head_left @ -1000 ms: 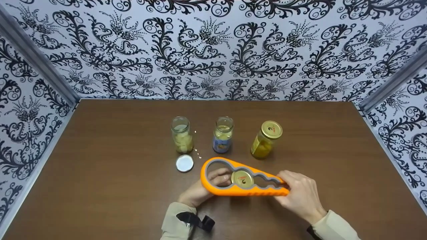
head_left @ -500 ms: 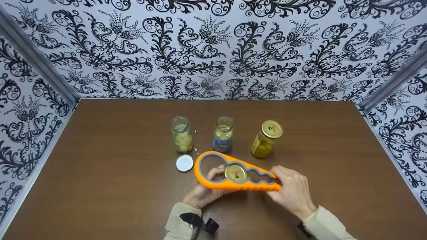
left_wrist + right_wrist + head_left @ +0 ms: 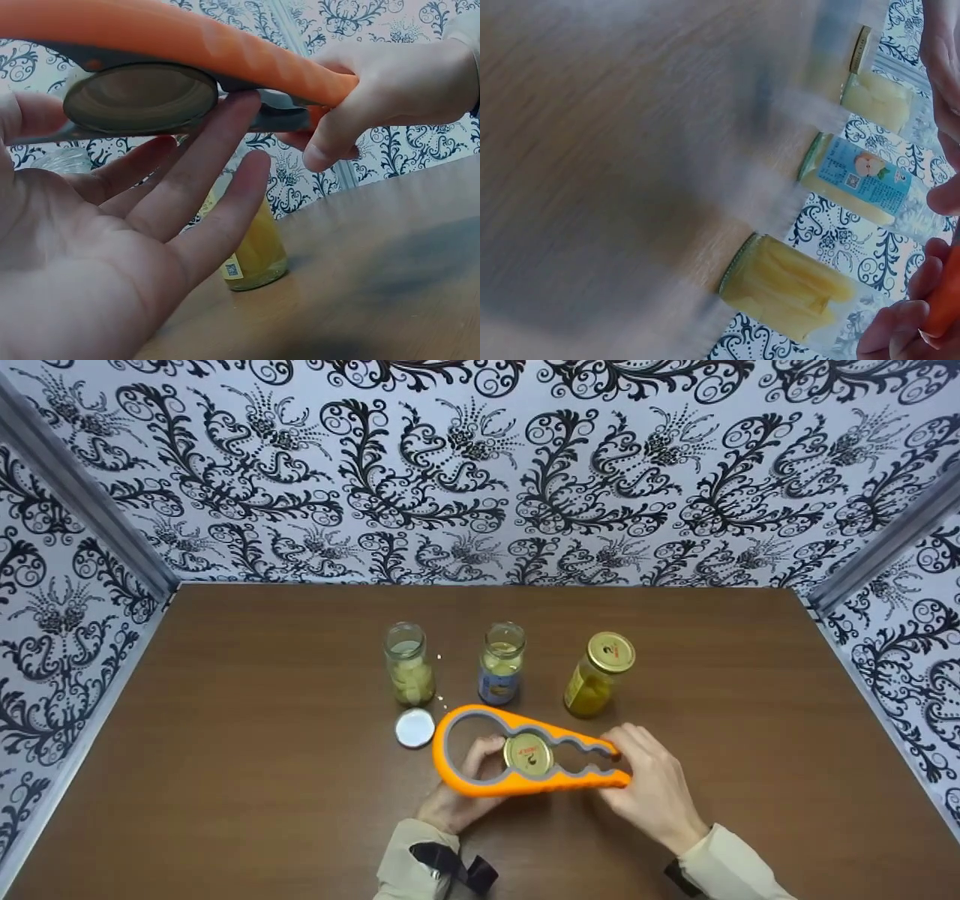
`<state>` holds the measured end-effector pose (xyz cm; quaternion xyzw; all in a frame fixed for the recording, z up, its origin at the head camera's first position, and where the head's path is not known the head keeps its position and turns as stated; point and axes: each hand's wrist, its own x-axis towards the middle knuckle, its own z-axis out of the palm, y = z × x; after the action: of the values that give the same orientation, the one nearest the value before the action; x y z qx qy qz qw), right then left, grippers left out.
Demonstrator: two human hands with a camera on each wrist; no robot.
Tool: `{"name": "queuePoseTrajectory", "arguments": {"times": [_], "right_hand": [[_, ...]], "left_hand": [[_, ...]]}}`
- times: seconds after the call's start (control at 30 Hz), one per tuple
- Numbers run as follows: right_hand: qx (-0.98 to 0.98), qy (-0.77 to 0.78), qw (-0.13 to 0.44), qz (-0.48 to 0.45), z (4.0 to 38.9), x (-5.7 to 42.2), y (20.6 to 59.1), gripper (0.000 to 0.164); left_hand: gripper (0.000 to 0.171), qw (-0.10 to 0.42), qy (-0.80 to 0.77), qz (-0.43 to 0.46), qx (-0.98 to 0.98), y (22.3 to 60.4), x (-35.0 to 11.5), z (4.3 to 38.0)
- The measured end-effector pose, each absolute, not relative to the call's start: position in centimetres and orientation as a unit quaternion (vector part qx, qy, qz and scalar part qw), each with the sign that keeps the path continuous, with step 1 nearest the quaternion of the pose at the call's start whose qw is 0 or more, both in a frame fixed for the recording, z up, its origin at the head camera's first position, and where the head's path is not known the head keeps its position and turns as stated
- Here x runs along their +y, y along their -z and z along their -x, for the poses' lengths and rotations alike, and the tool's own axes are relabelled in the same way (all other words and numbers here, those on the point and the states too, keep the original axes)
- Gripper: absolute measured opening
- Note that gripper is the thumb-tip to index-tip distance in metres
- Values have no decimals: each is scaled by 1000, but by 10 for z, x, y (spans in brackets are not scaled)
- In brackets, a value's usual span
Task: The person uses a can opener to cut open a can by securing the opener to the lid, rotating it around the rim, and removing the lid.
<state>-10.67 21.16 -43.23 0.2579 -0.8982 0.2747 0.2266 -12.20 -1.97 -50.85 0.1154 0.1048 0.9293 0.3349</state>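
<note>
An orange jar opener (image 3: 480, 790) with grey wavy inner edges is held above the table. My right hand (image 3: 652, 787) grips its handle end, where the two arms stand apart. Between the arms sits a gold jar lid (image 3: 529, 754), printed side up. In the left wrist view, the bare underside of the lid (image 3: 142, 99) shows, with no jar beneath it. My left hand (image 3: 97, 255) has its palm turned up under the lid, thumb at one edge and a fingertip at the opposite edge; the other fingers spread below.
Behind the opener stand an uncovered jar of pale fruit (image 3: 412, 679), an uncovered blue-labelled jar (image 3: 498, 682) and a gold-lidded jar of yellow fruit (image 3: 590, 690). A loose lid (image 3: 414, 727) lies white side up, with small white crumbs (image 3: 442, 702) nearby. Patterned walls (image 3: 480, 472) enclose the table.
The opener and gold lid have moved left and slightly away from me, then dipped a little toward me. Both hands have shifted with them, the left hand coming closer under the lid.
</note>
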Motion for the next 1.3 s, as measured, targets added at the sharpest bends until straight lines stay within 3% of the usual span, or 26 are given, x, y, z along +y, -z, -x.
{"name": "queuePoseTrajectory", "arguments": {"times": [0.27, 0.37, 0.57, 0.87, 1.13, 1.3], "right_hand": [[-889, -307, 213, -264, 107, 212, 427, 50], [-889, -310, 208, -265, 106, 213, 424, 54], [-891, -312, 199, -264, 105, 220, 421, 57], [-892, -305, 201, -266, 102, 230, 420, 59], [-894, -307, 204, -255, 102, 237, 419, 60], [-898, -306, 207, -236, 103, 243, 418, 59]], "left_hand": [[40, 244, -907, -97, 328, 465, -28, 100], [42, 224, -899, -83, 368, 458, -30, 97], [66, 222, -869, -63, 439, 455, -31, 98], [31, 174, -819, -106, 537, 455, -34, 107], [45, 160, -768, -93, 613, 445, -39, 117], [43, 123, -723, -141, 664, 444, -40, 129]]}}
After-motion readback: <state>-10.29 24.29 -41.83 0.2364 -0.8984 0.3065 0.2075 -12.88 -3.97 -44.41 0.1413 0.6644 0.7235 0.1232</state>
